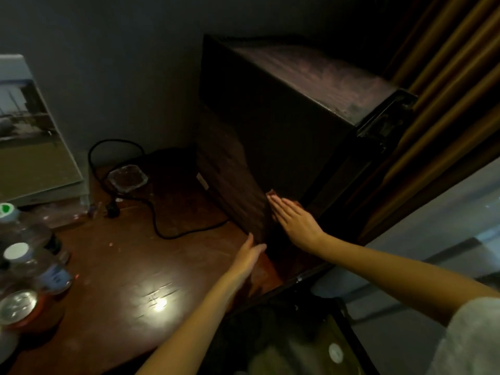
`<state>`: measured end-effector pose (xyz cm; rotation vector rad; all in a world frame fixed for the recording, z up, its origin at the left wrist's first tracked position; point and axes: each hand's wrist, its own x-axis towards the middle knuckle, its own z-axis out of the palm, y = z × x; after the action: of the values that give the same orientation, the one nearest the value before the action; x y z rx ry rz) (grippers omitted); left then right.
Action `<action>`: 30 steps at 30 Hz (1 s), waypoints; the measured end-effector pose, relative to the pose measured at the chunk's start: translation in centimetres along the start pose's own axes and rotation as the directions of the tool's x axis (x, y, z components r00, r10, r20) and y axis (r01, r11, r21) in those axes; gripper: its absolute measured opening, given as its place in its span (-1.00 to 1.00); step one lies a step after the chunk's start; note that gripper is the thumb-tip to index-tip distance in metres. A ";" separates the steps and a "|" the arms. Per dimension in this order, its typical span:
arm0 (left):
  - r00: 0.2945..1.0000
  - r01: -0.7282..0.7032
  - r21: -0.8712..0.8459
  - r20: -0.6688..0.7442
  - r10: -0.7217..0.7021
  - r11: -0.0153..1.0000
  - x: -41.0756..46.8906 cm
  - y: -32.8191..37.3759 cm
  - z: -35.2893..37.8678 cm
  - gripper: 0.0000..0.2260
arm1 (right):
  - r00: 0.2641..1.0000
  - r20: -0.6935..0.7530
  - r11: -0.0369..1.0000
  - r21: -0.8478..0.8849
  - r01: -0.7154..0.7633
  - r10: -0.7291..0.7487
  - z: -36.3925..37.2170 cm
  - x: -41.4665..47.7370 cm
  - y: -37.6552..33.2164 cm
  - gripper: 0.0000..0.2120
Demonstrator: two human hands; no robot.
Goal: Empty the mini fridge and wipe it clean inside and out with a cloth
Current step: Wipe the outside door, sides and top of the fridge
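**Fig. 1. Head view, dim room.** The fridge (284, 117) is a dark, box-shaped cabinet. It stands on the far right corner of the bench (121, 266), against the wall and beside a pleated, gold-brown curtain (446, 77). Its flat top is dull and streaked. The lower part of its left side looks ribbed, and the face next to that side is smooth and dark. Whether the door is shut cannot be told. The bench is glossy red-brown wood and reflects a bright spot of light.

**Containers.** A clear glass ashtray (127, 178), square with cut corners, sits near the wall; its contents are unclear. At the left edge stand clear plastic bottles (16, 251) with white caps. Just in front of them is a can (17, 307) with a silver top and an orange-red wall. A black cable (151, 212) loops across the bench between the ashtray and the fridge. A framed picture (35, 131) leans on the wall at left.

**Hands.** The right hand (296, 221) lies flat on the smooth face near the lower front corner. Its fingers (278, 205) are straight and held together, gripping nothing visible. A red-brown edge (271, 192) shows past the fingertips, and whether it is a cloth cannot be told. The left hand (249, 253) is open with straight fingers, and its tips touch the bottom of the ribbed side where that side meets the bench. A pale fuzzy sleeve (473, 334) covers the right upper arm.
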<state>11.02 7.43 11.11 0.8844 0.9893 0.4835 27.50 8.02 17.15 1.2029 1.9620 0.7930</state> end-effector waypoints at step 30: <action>0.996 0.007 -0.798 -0.048 -0.076 0.603 4.2 -5.0 4.6 -0.55 | 0.932 -0.092 0.204 0.979 0.020 0.351 3.9 1.5 -8.0 -0.44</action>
<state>16.86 5.60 6.02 0.0126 0.7297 0.8403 26.23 6.83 8.27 2.1382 2.7112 -0.4616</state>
